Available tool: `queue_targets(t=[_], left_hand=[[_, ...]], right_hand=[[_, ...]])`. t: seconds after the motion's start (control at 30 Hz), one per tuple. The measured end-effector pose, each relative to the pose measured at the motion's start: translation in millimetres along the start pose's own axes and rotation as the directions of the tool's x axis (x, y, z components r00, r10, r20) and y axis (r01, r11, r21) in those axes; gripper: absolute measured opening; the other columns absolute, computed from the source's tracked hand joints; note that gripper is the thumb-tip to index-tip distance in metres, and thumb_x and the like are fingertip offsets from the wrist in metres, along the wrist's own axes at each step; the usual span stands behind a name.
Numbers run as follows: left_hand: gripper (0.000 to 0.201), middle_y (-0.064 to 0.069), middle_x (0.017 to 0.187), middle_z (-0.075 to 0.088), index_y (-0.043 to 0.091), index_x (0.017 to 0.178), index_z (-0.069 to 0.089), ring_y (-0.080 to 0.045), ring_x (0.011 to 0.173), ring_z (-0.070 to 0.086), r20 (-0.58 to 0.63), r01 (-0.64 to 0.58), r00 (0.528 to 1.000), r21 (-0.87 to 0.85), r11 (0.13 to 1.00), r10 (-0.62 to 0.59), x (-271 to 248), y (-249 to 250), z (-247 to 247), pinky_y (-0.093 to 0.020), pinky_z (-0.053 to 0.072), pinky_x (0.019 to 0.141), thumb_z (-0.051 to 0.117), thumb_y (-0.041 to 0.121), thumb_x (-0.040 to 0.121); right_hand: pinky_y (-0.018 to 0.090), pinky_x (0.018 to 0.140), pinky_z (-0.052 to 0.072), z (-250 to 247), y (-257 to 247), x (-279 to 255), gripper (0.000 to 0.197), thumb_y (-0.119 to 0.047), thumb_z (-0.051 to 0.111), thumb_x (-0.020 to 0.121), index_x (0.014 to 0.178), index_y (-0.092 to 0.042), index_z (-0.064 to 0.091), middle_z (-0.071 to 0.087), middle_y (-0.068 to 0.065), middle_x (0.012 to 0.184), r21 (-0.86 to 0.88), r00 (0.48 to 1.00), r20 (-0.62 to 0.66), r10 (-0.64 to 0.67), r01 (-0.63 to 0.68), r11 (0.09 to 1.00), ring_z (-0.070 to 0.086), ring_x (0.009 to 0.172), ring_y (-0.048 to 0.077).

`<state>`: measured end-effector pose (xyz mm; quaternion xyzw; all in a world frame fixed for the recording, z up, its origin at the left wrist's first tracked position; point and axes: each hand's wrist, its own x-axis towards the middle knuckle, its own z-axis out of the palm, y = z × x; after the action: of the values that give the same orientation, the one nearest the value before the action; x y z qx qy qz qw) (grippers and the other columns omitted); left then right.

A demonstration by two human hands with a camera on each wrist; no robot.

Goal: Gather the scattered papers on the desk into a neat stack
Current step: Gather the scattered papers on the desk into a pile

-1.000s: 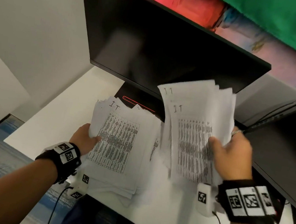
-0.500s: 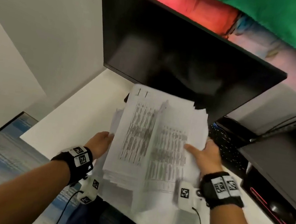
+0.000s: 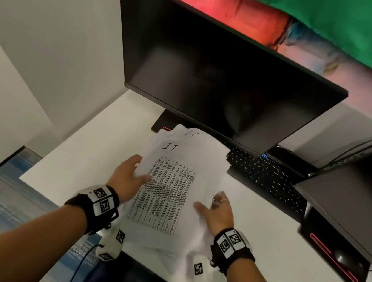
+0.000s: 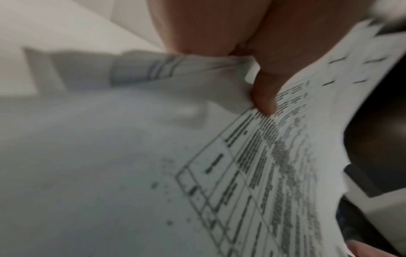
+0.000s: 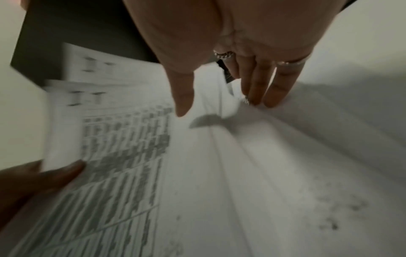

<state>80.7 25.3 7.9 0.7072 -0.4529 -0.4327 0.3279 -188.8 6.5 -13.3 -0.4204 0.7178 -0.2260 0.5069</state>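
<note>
A loose stack of printed papers (image 3: 167,193) with tables and a handwritten "IT" on top lies slanted on the white desk (image 3: 75,148) in front of me. My left hand (image 3: 129,176) grips its left edge, thumb on the top sheet and fingers underneath. In the left wrist view the thumb (image 4: 263,93) pins the papers (image 4: 274,165). My right hand (image 3: 217,209) touches the stack's right side with straight fingers. In the right wrist view its fingertips (image 5: 263,93) rest on the papers (image 5: 131,147). The sheets' edges are uneven.
A dark monitor (image 3: 214,72) stands just behind the papers, and a black keyboard (image 3: 266,177) lies to their right. A second monitor (image 3: 364,203) overhangs the right side, above its base and a mouse (image 3: 342,258). The desk's front edge runs under my wrists.
The bundle my right hand held has come together with the left pile into one stack. My right hand has let go and now touches its right side with straight fingers.
</note>
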Motion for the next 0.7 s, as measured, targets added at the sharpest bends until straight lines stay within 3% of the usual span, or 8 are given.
queue_targets(t=[0.1, 0.2, 0.3, 0.4, 0.47, 0.53, 0.63, 0.7], left_hand=[[0.041, -0.004, 0.106, 0.074, 0.018, 0.117, 0.058, -0.022, 0.093, 0.073, 0.033, -0.151, 0.986, -0.252, 0.956, 0.164, -12, 33, -22, -0.051, 0.057, 0.086, 0.077, 0.027, 0.082], [0.043, 0.0, 0.107, 0.073, 0.005, 0.121, 0.058, -0.006, 0.101, 0.069, -0.042, -0.325, 0.944, -0.275, 0.905, 0.326, -22, 75, -37, -0.026, 0.054, 0.091, 0.075, 0.021, 0.085], [0.016, 0.015, 0.065, 0.059, -0.002, 0.081, 0.053, 0.007, 0.062, 0.062, -0.126, -0.45, 0.892, -0.175, 0.876, 0.434, -34, 102, -39, 0.002, 0.04, 0.064, 0.063, 0.006, 0.091], [0.026, 0.012, 0.045, 0.055, 0.001, 0.072, 0.047, 0.007, 0.044, 0.054, -0.123, -0.452, 0.892, -0.188, 0.872, 0.435, -37, 102, -31, 0.0, 0.036, 0.05, 0.063, 0.012, 0.09], [0.031, 0.008, 0.078, 0.072, 0.0, 0.103, 0.062, 0.006, 0.071, 0.067, -0.106, -0.415, 0.91, -0.279, 0.866, 0.402, -34, 91, -27, -0.008, 0.05, 0.07, 0.071, 0.024, 0.087], [0.039, 0.004, 0.113, 0.071, 0.032, 0.122, 0.064, -0.007, 0.105, 0.067, -0.091, -0.394, 0.919, -0.28, 0.875, 0.385, -33, 83, -20, -0.036, 0.053, 0.094, 0.074, 0.037, 0.085], [0.031, 0.02, 0.082, 0.075, 0.031, 0.114, 0.069, 0.007, 0.073, 0.067, -0.099, -0.346, 0.938, -0.266, 0.9, 0.332, -33, 78, -13, -0.025, 0.053, 0.081, 0.076, 0.027, 0.085], [0.035, 0.022, 0.087, 0.076, 0.02, 0.114, 0.071, 0.004, 0.077, 0.07, -0.118, -0.377, 0.926, -0.24, 0.894, 0.359, -35, 85, -17, -0.025, 0.057, 0.078, 0.077, 0.027, 0.08]], right_hand=[[0.042, 0.108, 0.043, -23, -36, -9, 0.098, -0.013, 0.091, 0.061, 0.144, -0.015, 0.039, 0.053, 0.011, 0.14, 0.197, 0.997, -0.016, -0.073, 0.074, 0.977, 0.054, 0.128, 0.026], [0.044, 0.084, 0.059, -46, -76, -26, 0.059, -0.026, 0.093, 0.051, 0.101, -0.016, 0.064, 0.075, 0.008, 0.1, 0.272, 0.958, -0.164, -0.236, 0.274, 0.922, 0.073, 0.092, 0.026], [0.036, 0.076, 0.06, -59, -100, -47, 0.034, -0.009, 0.089, 0.062, 0.09, -0.016, 0.071, 0.077, 0.003, 0.09, 0.355, 0.878, -0.263, -0.401, 0.474, 0.806, 0.075, 0.085, 0.021], [0.034, 0.078, 0.06, -61, -107, -60, 0.051, -0.004, 0.088, 0.057, 0.102, -0.013, 0.067, 0.074, 0.005, 0.101, 0.408, 0.832, -0.306, -0.463, 0.554, 0.726, 0.073, 0.092, 0.02], [0.031, 0.079, 0.06, -57, -101, -58, 0.066, -0.002, 0.089, 0.054, 0.113, -0.018, 0.064, 0.07, 0.004, 0.111, 0.425, 0.833, -0.298, -0.467, 0.553, 0.717, 0.07, 0.099, 0.015], [0.023, 0.079, 0.058, -51, -92, -54, 0.078, 0.007, 0.087, 0.058, 0.125, -0.022, 0.059, 0.066, -0.003, 0.116, 0.428, 0.847, -0.283, -0.45, 0.531, 0.731, 0.067, 0.101, 0.006], [0.029, 0.082, 0.06, -44, -83, -51, 0.064, 0.003, 0.088, 0.059, 0.114, -0.019, 0.064, 0.07, -0.003, 0.106, 0.407, 0.888, -0.28, -0.365, 0.454, 0.792, 0.068, 0.101, 0.015], [0.028, 0.079, 0.059, -48, -83, -53, 0.05, 0.001, 0.088, 0.06, 0.098, -0.024, 0.068, 0.074, -0.005, 0.096, 0.39, 0.885, -0.294, -0.36, 0.455, 0.801, 0.071, 0.099, 0.018]])
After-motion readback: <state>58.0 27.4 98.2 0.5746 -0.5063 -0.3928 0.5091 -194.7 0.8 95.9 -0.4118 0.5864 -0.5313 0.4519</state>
